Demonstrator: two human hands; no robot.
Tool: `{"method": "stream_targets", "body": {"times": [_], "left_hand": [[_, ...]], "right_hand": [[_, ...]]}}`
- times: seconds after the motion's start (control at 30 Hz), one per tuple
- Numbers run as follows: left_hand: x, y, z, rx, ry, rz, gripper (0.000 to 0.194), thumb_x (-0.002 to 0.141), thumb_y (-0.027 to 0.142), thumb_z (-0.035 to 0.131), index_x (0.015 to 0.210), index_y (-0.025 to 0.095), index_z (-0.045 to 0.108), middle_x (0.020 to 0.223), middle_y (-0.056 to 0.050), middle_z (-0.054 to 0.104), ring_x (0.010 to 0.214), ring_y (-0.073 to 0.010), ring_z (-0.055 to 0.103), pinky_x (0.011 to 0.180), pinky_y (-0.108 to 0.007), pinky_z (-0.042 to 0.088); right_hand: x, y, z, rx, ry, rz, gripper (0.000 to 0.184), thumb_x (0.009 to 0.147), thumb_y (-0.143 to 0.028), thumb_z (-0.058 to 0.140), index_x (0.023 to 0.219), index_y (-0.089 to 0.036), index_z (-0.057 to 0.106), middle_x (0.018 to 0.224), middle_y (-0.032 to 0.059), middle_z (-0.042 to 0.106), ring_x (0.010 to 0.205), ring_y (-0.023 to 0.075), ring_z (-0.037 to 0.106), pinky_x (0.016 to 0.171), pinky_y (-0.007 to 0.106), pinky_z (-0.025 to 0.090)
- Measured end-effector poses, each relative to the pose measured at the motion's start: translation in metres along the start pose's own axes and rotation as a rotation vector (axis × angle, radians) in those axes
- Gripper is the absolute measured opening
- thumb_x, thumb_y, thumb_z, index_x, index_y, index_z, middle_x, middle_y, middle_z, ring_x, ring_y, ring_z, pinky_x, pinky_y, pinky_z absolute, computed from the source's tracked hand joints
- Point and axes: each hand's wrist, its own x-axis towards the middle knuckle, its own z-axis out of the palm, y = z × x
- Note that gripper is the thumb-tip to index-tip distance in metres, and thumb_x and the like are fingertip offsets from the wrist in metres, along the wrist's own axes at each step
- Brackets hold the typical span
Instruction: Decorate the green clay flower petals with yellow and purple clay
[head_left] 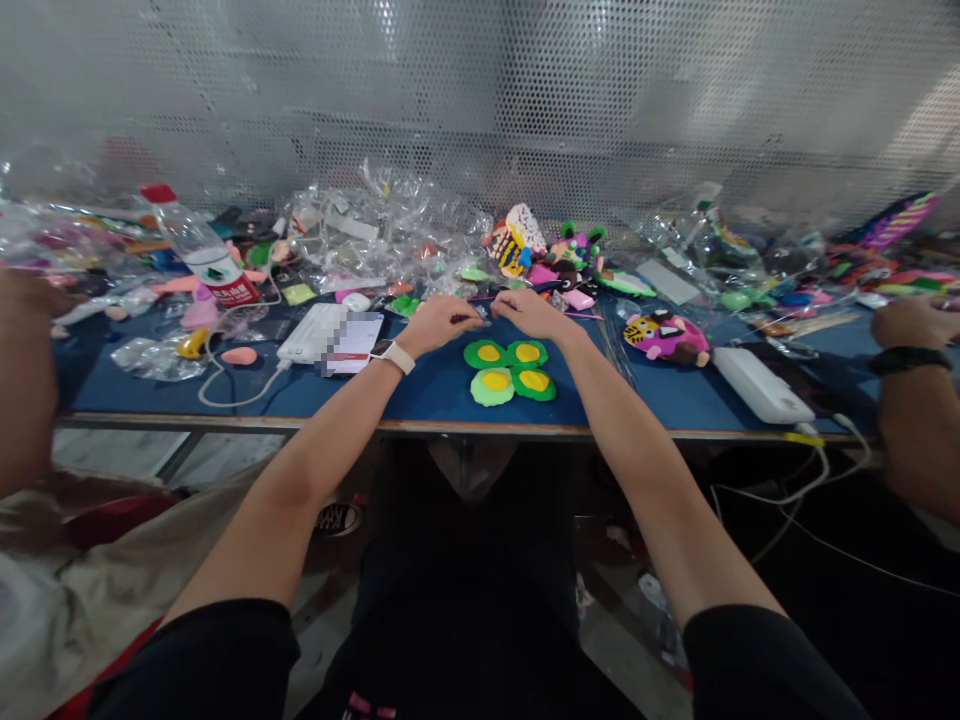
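A flat clay piece shaped like a four-lobed clover [517, 357] lies on the blue tabletop in front of me, just below my hands. Three lobes are dark green and one is pale green, each with a yellow patch. My left hand [442, 322], with a pale band on its wrist, is closed in a pinch beyond the upper left lobe. Across a small gap, my right hand [531, 314] also pinches, its fingertips turned left. Whatever sits between the fingertips is too small to make out. Both hands appear apart from the clover.
Left of me are a white power bank [315, 335], a phone [358, 340] and a tilted bottle [199, 250]. Crumpled clear plastic [397, 225] and clay figures [517, 240] line the back. A clay figure [666, 338] and another power bank [761, 385] lie right. Co-workers' arms flank me.
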Motion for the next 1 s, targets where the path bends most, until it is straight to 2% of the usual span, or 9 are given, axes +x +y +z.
{"method": "stream_targets", "body": {"times": [0.2,0.33,0.43,0.57,0.67,0.73,0.8,0.87,1.0], "left_hand": [[0.0,-0.0029,0.0008,0.016,-0.025,0.011,0.025,0.105,0.041,0.07,0.104,0.023,0.087,0.102,-0.007,0.084,0.093,-0.0216,0.074,0.086,-0.033,0.051],[-0.0005,-0.004,0.0014,0.012,-0.016,0.007,0.024,0.104,0.04,0.071,0.102,0.023,0.087,0.101,-0.006,0.084,0.093,-0.022,0.075,0.088,-0.034,0.052],[-0.0004,-0.0052,0.0021,0.012,-0.004,0.005,0.02,0.102,0.039,0.073,0.104,0.025,0.087,0.102,-0.006,0.085,0.093,-0.0218,0.075,0.089,-0.034,0.053],[-0.0006,-0.0049,0.0026,-0.016,0.008,0.02,0.018,0.098,0.037,0.077,0.109,0.025,0.087,0.107,-0.006,0.086,0.096,-0.0221,0.077,0.091,-0.034,0.055],[-0.0019,-0.0016,0.0019,-0.082,-0.017,-0.035,0.021,0.097,0.034,0.077,0.115,0.024,0.086,0.104,-0.004,0.087,0.081,-0.0186,0.077,0.082,-0.031,0.055],[-0.0029,0.0013,0.001,-0.113,-0.042,-0.083,0.02,0.1,0.035,0.074,0.113,0.024,0.084,0.094,-0.002,0.086,0.065,-0.0153,0.072,0.073,-0.029,0.053],[-0.0032,0.0034,0.0,-0.105,-0.056,-0.101,0.02,0.103,0.037,0.07,0.107,0.023,0.084,0.081,0.0,0.082,0.059,-0.0146,0.069,0.069,-0.028,0.051],[-0.0027,0.0043,-0.0007,-0.069,-0.052,-0.083,0.023,0.104,0.039,0.068,0.102,0.022,0.084,0.078,-0.001,0.081,0.066,-0.0167,0.071,0.072,-0.028,0.051],[-0.0009,0.0025,-0.0008,-0.026,-0.029,-0.027,0.018,0.101,0.037,0.073,0.101,0.023,0.084,0.1,-0.006,0.085,0.09,-0.0206,0.075,0.085,-0.031,0.053]], "right_hand": [[-0.0052,-0.008,0.0011,0.089,0.027,0.039,0.052,0.115,-0.06,0.039,0.077,-0.025,0.048,0.069,0.0015,0.054,0.075,0.0213,0.055,0.075,0.036,0.042],[-0.0046,-0.0053,0.0031,0.167,0.03,0.069,0.05,0.115,-0.057,0.036,0.078,-0.026,0.046,0.066,-0.0001,0.049,0.067,0.0196,0.048,0.069,0.036,0.04],[-0.0023,-0.002,0.0025,0.133,0.062,0.054,0.042,0.112,-0.05,0.045,0.078,-0.025,0.049,0.07,0.0007,0.054,0.071,0.0197,0.051,0.07,0.035,0.04],[-0.0018,-0.0012,0.0002,0.031,0.02,0.023,0.022,0.1,-0.038,0.064,0.088,-0.02,0.067,0.08,0.002,0.064,0.078,0.02,0.056,0.075,0.034,0.04],[-0.0023,-0.0017,-0.0005,-0.022,-0.017,0.012,0.015,0.091,-0.032,0.073,0.094,-0.018,0.077,0.076,-0.0003,0.061,0.075,0.0192,0.055,0.075,0.034,0.039],[-0.002,-0.0021,-0.0006,-0.043,-0.01,0.006,0.016,0.091,-0.034,0.075,0.093,-0.018,0.079,0.073,-0.0009,0.059,0.074,0.0191,0.054,0.074,0.034,0.038],[-0.0013,-0.0025,-0.0006,-0.039,0.01,-0.006,0.021,0.095,-0.039,0.072,0.089,-0.019,0.077,0.074,0.0,0.061,0.074,0.0194,0.054,0.074,0.034,0.037],[-0.0006,-0.0031,-0.0004,-0.022,0.021,-0.014,0.03,0.102,-0.041,0.063,0.084,-0.019,0.074,0.076,0.0019,0.065,0.075,0.0197,0.056,0.074,0.034,0.038],[0.0005,-0.0036,0.0004,-0.001,0.007,-0.012,0.045,0.111,-0.039,0.047,0.078,-0.019,0.069,0.077,0.0047,0.069,0.075,0.0206,0.058,0.077,0.035,0.041]]}}
